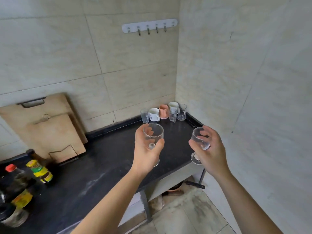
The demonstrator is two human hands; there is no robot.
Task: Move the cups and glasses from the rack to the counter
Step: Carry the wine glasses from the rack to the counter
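My left hand (146, 154) grips a clear stemmed glass (154, 135) by its bowl, above the black counter (104, 159). A second clear stemmed glass (199, 141) is held by the bowl in my right hand (211, 152), over the counter's right end. Both glasses are upright and off the surface. In the far corner of the counter stand a clear tumbler (144, 115), a white mug (154, 114), an orange cup (163, 111), a pale cup (173, 105) and two clear glass mugs (173, 114) (182, 112). No rack is in view.
Two wooden cutting boards (50, 129) lean on the tiled wall at the left in a wire stand. Sauce bottles (39, 171) crowd the counter's near left. A hook rail (149, 25) hangs on the wall. The side wall closes in on the right; floor shows below the counter's end.
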